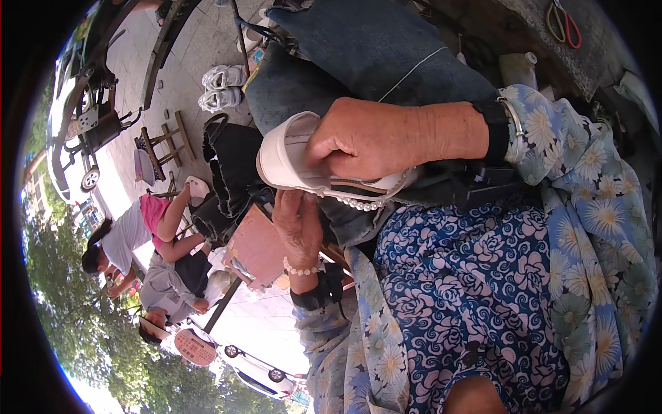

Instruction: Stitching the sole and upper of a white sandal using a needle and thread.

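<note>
1. Cream-white and smooth, the shoe (274, 162) is held above the person's lap, its rounded end toward the left and its opening turned up to the right hand; a strap of white pearls (362, 205) runs along its near side.
2. Right hand (358, 141): it comes in from the right with its fingers curled down inside the shoe's opening. The fingertips are hidden, so I cannot tell whether they pinch anything. A black band (492, 128) and a silver bangle (514, 131) circle that wrist.
3. Left hand (300, 228): it reaches up from below, fingers nearly closed on the shoe's lower edge, partly hidden behind it. A pale beaded bracelet (301, 270) sits at the wrist.
4. Dark blue cloth (365, 41) covers the lap beyond the shoe, with a white thread (414, 72) lying across it.
5. Beside the left hand is a reddish-brown board (256, 246), its near edge worn.
6. Scissors (573, 34) with one red handle lie on a grey worktop (514, 21) at upper right.
7. White sneakers (221, 88) stand on the paving; two people (165, 281) sit farther left, near a round pink fan (195, 347).
</note>
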The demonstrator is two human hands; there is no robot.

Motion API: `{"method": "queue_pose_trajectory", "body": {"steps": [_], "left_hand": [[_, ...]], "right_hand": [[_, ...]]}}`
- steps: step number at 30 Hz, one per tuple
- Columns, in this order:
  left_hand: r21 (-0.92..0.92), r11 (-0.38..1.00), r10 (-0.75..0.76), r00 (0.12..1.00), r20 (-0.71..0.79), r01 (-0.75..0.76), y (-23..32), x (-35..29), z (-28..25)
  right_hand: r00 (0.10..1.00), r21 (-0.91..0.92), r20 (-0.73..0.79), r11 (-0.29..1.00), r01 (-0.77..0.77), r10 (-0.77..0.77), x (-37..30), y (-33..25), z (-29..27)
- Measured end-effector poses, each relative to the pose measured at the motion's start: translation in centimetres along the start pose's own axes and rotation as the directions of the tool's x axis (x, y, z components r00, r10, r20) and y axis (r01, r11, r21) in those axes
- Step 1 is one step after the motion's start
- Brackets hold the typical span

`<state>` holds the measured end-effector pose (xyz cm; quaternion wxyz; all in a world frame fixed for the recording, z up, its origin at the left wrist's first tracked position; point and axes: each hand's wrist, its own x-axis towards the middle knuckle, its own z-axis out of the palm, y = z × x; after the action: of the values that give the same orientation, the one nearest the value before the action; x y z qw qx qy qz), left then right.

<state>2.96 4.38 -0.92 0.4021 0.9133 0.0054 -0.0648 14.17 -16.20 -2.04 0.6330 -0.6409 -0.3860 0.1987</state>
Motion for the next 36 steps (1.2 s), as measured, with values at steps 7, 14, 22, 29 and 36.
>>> {"method": "queue_pose_trajectory", "body": {"steps": [7, 14, 22, 29, 36], "left_hand": [[0.065, 0.995, 0.087, 0.990, -0.111, -0.080, 0.8, 0.5, 0.2], [0.089, 0.988, 0.132, 0.991, -0.028, -0.129, 2.4, 1.7, -0.3], [-0.267, 0.957, -0.080, 0.986, 0.146, 0.117, 0.9, 1.7, -1.2], [-0.312, 0.950, 0.038, 0.999, 0.027, -0.028, -1.5, 2.4, 0.3], [-0.231, 0.963, 0.104, 0.982, -0.158, -0.139, -2.5, 2.2, 0.6]], "right_hand": [[1.000, -0.028, -0.003, 0.999, 0.018, -0.018, 0.5, 0.4, 0.4], [0.957, -0.026, 0.164, 0.971, -0.238, 0.239, 0.5, 1.0, -0.1], [0.998, -0.056, 0.057, 0.998, 0.017, -0.013, -0.1, 1.6, -1.4], [0.992, 0.001, 0.124, 1.000, -0.026, 0.026, 0.1, 2.4, -1.4], [0.993, 0.042, 0.113, 0.998, -0.038, 0.033, 0.8, 1.9, -0.9]]}}
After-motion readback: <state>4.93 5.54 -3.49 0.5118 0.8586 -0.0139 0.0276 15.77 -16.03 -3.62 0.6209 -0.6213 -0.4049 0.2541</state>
